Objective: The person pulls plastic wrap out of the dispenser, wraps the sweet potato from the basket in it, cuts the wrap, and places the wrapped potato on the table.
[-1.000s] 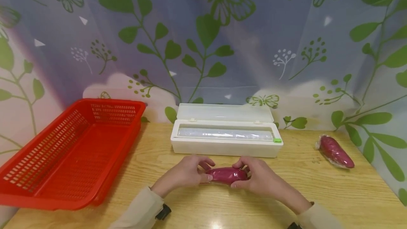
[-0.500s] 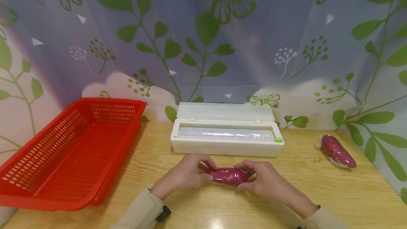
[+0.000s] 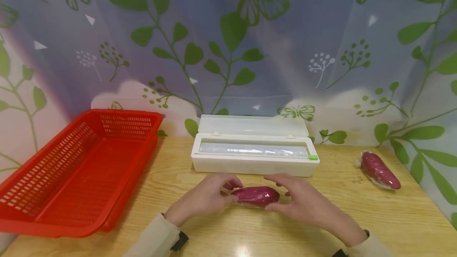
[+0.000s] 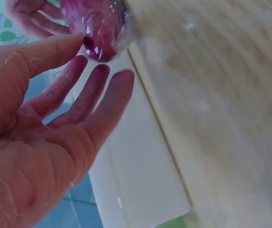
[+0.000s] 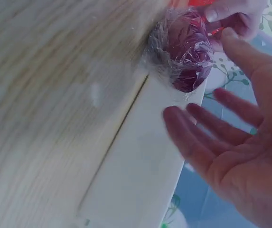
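Note:
A purple-red sweet potato (image 3: 258, 195), wrapped in clear cling film, lies crosswise on the wooden table between both hands. My left hand (image 3: 213, 194) is at its left end, thumb tip right at the film and the other fingers loosely bent. Its crumpled film end (image 4: 105, 28) shows beyond that thumb in the left wrist view. At the other end, my right hand (image 3: 303, 201) is spread, with thumb and fingers apart around the tip. In the right wrist view, open space shows between the right fingers (image 5: 197, 142) and the wrapped sweet potato (image 5: 185, 52).
Just behind the hands stands a white cling film box (image 3: 255, 165), lid (image 3: 253, 125) raised, a film roll (image 3: 253, 150) inside. A red plastic basket (image 3: 107, 169) occupies the left side. Another wrapped sweet potato (image 3: 379, 170) lies at the right. A patterned curtain (image 3: 285, 50) hangs behind.
My right hand has loosened from the sweet potato's right end, its fingers now spread wider and away from it. The left fingers have eased slightly. The sweet potato has barely shifted.

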{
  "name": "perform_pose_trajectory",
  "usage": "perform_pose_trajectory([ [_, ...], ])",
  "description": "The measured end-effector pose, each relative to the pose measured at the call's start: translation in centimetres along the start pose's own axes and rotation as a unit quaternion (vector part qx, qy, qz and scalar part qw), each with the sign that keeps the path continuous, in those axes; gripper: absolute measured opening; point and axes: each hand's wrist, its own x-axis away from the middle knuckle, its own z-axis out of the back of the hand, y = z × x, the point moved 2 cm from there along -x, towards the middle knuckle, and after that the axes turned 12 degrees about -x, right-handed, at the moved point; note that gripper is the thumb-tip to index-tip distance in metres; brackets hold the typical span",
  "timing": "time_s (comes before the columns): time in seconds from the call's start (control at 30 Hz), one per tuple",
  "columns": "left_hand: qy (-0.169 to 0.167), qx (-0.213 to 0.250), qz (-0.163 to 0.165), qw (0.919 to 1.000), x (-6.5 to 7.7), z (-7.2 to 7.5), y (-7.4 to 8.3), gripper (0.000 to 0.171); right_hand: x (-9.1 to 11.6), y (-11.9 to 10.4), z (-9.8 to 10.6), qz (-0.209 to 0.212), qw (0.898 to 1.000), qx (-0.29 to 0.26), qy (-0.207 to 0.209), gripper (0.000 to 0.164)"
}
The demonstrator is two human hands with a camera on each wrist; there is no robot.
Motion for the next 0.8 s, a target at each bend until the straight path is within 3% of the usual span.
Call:
perform_pose_trajectory([
  [0.17,0.050,-0.049,-0.004,0.9975,0.8,1.3,0.2,0.024,0.1,-0.4,-0.6,0.100,0.989,0.104,0.016,0.048],
  [0.27,0.126,-0.106,-0.021,0.9861,1.2,2.4,0.2,0.022,0.1,-0.3,-1.1,0.100,0.985,0.140,0.012,0.045],
  [0.33,0.191,-0.162,-0.034,0.9674,1.4,3.1,-0.1,0.020,0.0,-0.2,-1.3,0.095,0.984,0.149,0.011,0.043],
  [0.4,0.252,-0.224,-0.042,0.9405,1.4,3.6,-0.7,0.021,-0.2,-0.2,-1.5,0.090,0.984,0.152,0.012,0.041],
  [0.5,0.307,-0.287,-0.043,0.9066,1.3,4.0,-1.6,0.023,-0.3,-0.3,-1.5,0.089,0.985,0.146,0.016,0.038],
  [0.57,0.314,-0.310,-0.036,0.8966,1.2,4.1,-2.2,0.025,-0.5,-0.5,-1.4,0.099,0.984,0.148,0.014,0.037],
  [0.8,0.284,-0.356,-0.026,0.8899,0.7,3.7,-2.9,0.028,-0.4,-0.5,-1.5,0.104,0.983,0.150,0.017,0.039],
])
